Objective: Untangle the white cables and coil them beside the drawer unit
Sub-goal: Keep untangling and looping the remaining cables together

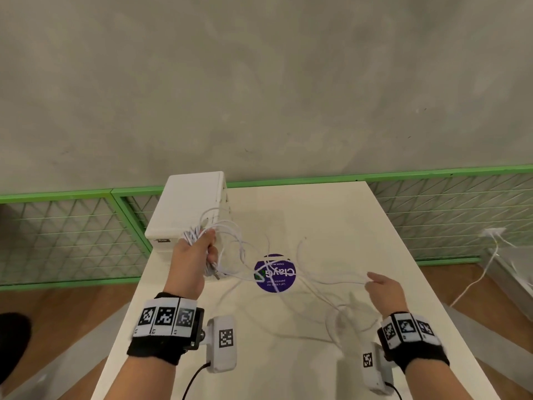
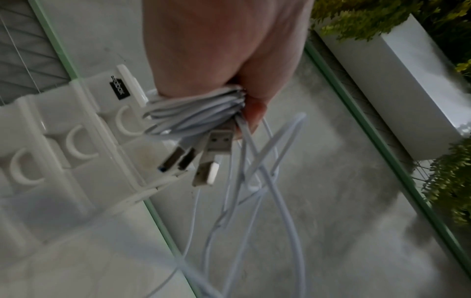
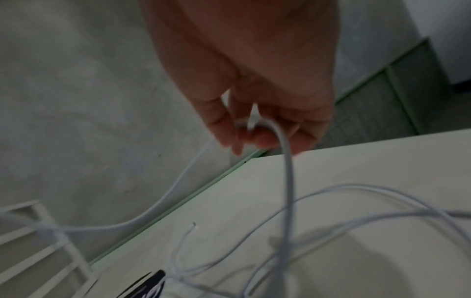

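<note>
Beside the drawer unit [image 1: 190,209], with my left hand [image 1: 193,261] clamped on the gathered white cables [image 2: 193,113], I should feed the strand pinched in my right hand [image 1: 385,290] slowly above the worktop [image 1: 360,226], clearing crossings before winding.

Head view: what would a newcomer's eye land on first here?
The left hand grips a bundle of white cables with USB plugs, just in front of the white drawer unit. Loose strands trail across the purple sticker to the right hand, which pinches one.
</note>
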Demonstrator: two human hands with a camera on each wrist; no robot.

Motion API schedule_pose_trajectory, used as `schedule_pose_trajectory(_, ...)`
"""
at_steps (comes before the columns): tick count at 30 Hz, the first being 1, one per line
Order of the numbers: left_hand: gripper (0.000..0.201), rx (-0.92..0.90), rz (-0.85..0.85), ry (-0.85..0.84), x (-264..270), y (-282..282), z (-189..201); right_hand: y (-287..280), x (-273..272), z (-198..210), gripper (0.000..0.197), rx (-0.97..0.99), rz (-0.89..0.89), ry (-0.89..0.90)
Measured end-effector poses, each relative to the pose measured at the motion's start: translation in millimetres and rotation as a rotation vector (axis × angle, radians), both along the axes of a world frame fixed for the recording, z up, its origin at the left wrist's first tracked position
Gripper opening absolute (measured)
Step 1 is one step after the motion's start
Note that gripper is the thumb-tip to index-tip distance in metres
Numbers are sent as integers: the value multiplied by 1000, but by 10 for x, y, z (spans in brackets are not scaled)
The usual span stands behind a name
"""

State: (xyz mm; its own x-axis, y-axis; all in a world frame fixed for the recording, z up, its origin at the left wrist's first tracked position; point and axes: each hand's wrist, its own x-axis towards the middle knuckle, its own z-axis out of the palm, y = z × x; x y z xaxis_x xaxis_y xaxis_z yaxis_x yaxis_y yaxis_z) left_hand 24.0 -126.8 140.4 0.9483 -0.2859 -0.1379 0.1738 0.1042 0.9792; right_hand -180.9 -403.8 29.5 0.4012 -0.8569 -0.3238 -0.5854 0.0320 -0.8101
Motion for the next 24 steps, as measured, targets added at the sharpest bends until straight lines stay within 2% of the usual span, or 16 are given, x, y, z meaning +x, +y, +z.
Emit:
schedule_pose_trajectory(3, 23, -26, -53, -8, -94, -107, 5, 229, 172, 204, 56, -142, 182, -159)
schedule_pose_trajectory(5, 25, -28, -81, 4, -141, -155, -2, 426, 305, 418, 56, -289, 384, -331)
schedule_pose_trajectory(6, 25, -36, -94, 15, -160, -173, -3, 520, 369, 502, 54, -329, 524, -355)
schedule_pose_trajectory(8, 25, -81, -128, 45, -196, -200, 5, 715, 490, 605, 53, -390, 802, -270)
schedule_pose_trajectory(10, 24, -122, -169, 61, -225, -220, 21, 881, 602, 589, 49, -474, 957, -166)
schedule_pose_trajectory(12, 20, -108, -189, 56, -237, -210, 30, 954, 660, 524, 38, -487, 931, -165)
schedule_pose_trajectory(16, 15, -48, -127, 8, -174, -78, 44, 771, 540, 423, 34, -149, 627, -241)
schedule_pose_trajectory(19, 22, -27, -63, -7, -99, 54, 37, 420, 340, 197, 26, -216, 420, -78)
schedule_pose_trajectory(21, 25, -28, -51, 6, -67, 105, 13, 233, 219, 46, 28, -174, 308, 88)
schedule_pose_trajectory(24, 25, -49, -54, 19, -71, 66, -25, 156, 137, -36, 49, -62, 262, 137)
